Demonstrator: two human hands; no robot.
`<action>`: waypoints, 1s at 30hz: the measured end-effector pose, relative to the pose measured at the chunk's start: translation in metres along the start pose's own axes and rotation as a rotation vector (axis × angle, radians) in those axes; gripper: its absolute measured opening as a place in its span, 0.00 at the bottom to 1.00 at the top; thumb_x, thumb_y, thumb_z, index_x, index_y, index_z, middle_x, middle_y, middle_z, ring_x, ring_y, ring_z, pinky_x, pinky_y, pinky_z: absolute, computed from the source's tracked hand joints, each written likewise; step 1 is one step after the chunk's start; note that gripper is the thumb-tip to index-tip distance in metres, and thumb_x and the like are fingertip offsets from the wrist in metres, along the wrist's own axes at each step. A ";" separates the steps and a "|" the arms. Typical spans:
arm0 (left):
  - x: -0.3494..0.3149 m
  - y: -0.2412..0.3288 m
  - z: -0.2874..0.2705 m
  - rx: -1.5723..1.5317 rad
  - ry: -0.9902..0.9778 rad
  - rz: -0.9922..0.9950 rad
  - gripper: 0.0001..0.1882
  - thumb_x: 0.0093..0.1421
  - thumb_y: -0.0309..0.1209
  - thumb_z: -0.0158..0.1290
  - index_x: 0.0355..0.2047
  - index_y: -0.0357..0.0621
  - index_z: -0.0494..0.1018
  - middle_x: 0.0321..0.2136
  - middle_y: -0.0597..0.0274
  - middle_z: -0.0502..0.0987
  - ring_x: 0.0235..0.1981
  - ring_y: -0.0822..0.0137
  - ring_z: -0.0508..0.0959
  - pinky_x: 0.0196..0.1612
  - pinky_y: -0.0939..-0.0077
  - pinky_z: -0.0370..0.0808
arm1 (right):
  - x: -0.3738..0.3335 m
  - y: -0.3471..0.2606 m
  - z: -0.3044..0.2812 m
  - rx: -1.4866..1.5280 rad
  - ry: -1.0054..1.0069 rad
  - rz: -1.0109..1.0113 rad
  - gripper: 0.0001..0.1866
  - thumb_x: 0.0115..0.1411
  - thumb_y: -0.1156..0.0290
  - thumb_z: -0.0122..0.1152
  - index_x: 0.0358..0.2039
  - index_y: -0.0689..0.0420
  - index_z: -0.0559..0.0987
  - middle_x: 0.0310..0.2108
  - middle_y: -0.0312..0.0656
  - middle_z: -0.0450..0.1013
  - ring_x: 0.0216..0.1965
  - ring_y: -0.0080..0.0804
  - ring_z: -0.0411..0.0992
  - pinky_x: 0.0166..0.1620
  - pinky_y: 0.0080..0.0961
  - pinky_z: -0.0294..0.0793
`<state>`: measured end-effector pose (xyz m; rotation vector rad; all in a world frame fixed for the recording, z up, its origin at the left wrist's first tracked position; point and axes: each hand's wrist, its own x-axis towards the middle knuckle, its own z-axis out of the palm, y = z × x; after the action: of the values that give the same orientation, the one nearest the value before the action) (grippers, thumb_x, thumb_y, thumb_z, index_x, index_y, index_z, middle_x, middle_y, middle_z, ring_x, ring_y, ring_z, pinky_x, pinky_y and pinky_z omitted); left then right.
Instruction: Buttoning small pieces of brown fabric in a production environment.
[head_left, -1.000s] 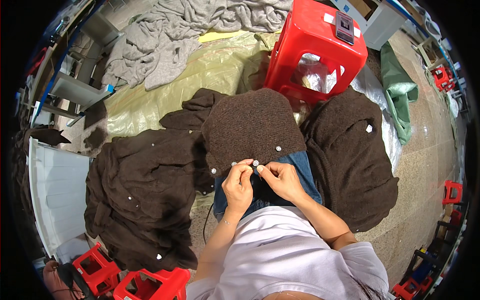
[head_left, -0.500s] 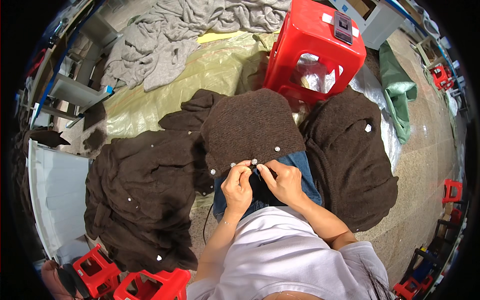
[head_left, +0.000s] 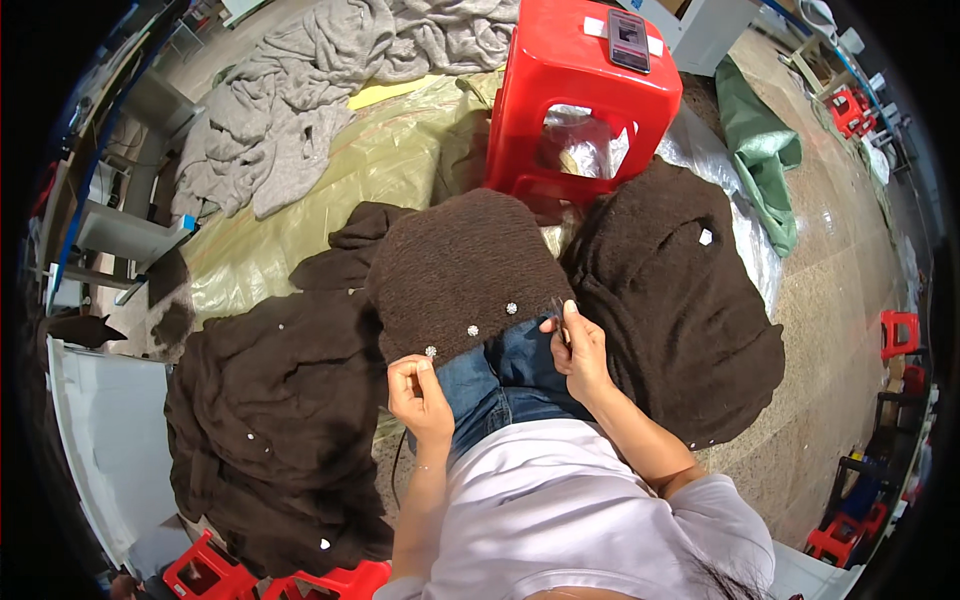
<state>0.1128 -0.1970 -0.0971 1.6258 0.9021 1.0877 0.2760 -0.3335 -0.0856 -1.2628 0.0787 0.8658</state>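
A dark brown knit garment point(head_left: 455, 255) lies over my lap, with several sparkly round buttons along its near edge. Closed fingers of my left hand point(head_left: 420, 400) pinch that edge just below the leftmost button point(head_left: 430, 351). Two more buttons, a middle one point(head_left: 473, 330) and a right one point(head_left: 512, 308), show between my hands. My right hand point(head_left: 582, 352) is closed at the right end of the edge, its thumb pointing up. Dark material shows between its thumb and fingers; its details are too small to make out.
Brown knit piles lie to my left point(head_left: 280, 400) and right point(head_left: 680, 330). Ahead stands a red plastic stool point(head_left: 590, 90) with a phone point(head_left: 628, 42) on top. Grey knit fabric point(head_left: 270, 130) lies on yellowish plastic sheeting point(head_left: 400, 150). A white bin point(head_left: 105, 440) stands at left.
My hands have moved apart from near the middle of the edge: the left went left and down, the right to the right end. The view has shifted slightly.
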 end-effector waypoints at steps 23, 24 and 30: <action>0.009 0.002 0.078 -0.065 -0.353 -0.085 0.01 0.59 0.18 0.56 0.32 0.33 0.76 0.34 0.59 0.76 0.25 0.76 0.76 0.27 0.84 0.74 | 0.008 -0.002 0.002 -0.295 -0.214 0.004 0.22 0.67 0.55 0.53 0.25 0.60 0.78 0.11 0.25 0.57 0.12 0.11 0.50 0.17 0.16 0.44; 0.009 0.001 0.077 -0.123 -0.361 -0.093 0.01 0.60 0.17 0.54 0.33 0.33 0.75 0.36 0.57 0.76 0.28 0.74 0.78 0.30 0.82 0.77 | 0.008 -0.002 0.004 -0.308 -0.201 0.039 0.22 0.65 0.57 0.57 0.20 0.61 0.79 0.13 0.27 0.62 0.15 0.12 0.54 0.19 0.18 0.49; 0.004 -0.001 0.073 -0.222 -0.412 -0.171 0.03 0.63 0.17 0.51 0.35 0.31 0.74 0.41 0.53 0.75 0.35 0.69 0.80 0.37 0.78 0.81 | 0.011 -0.002 0.004 -0.361 -0.203 0.044 0.23 0.65 0.57 0.57 0.20 0.62 0.79 0.13 0.29 0.65 0.16 0.13 0.56 0.19 0.18 0.51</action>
<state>0.1828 -0.2156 -0.1087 1.4826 0.6110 0.6733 0.2831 -0.3244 -0.0884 -1.5031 -0.2210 1.0746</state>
